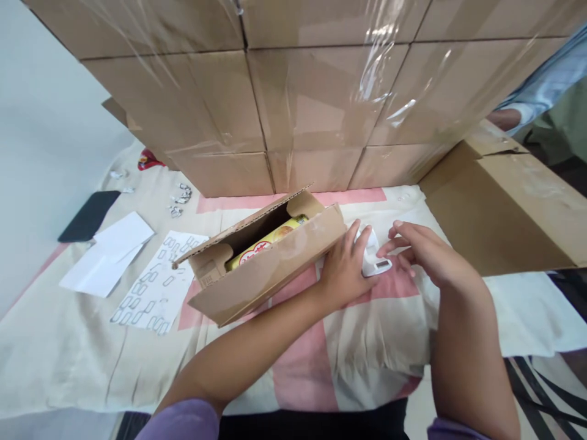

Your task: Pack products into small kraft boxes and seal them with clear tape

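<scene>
Curling round a small white plastic device point(375, 261), the left hand's point(343, 269) fingers grip it on the cloth point(358, 348) beside the open carton point(270, 269). The device's lower end points right, where the right hand's point(426, 253) loosely spread fingertips touch it.

Film-wrapped cartons point(312, 91) stand at the back, black phone point(89, 215) beside white papers point(110, 250).

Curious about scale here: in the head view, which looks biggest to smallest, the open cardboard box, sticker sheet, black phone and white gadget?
1. open cardboard box
2. sticker sheet
3. black phone
4. white gadget, partly hidden by the left hand
</scene>
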The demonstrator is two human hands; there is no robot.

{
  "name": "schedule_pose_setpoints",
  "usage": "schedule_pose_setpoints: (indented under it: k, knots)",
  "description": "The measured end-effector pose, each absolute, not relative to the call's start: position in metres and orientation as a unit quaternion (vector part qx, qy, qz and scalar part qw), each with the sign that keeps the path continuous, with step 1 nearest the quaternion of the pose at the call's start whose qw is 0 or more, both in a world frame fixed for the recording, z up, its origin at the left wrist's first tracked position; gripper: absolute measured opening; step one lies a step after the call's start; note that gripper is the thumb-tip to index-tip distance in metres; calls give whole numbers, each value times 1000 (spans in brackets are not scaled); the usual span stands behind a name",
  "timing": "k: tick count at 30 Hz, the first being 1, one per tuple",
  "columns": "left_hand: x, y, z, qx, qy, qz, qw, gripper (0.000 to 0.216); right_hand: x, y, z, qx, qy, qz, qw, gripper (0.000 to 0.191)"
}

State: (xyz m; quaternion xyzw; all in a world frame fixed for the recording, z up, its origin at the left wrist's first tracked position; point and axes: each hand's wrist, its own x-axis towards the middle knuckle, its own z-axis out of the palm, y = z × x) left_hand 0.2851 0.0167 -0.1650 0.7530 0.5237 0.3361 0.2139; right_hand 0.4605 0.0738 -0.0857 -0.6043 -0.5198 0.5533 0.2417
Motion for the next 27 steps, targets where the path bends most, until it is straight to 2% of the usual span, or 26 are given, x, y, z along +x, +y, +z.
schedule_pose_setpoints:
  k: [8, 17, 22, 27]
  knots:
    - [286, 18, -169, 756, 517, 345, 207, 99, 459, 70, -82, -573, -493, 609, 239, 49]
    - [289, 20, -165, 746, 532, 348, 197, 98, 450, 59, -69, -534, -492, 620, 298, 40]
    - [291, 23, -167, 744, 536, 351, 188, 99, 451, 33, -70, -541, -524, 566, 337, 46]
    - [290, 23, -167, 741, 542, 350, 186, 99, 459, -7, -96, -583, -503, 530, 356, 44]
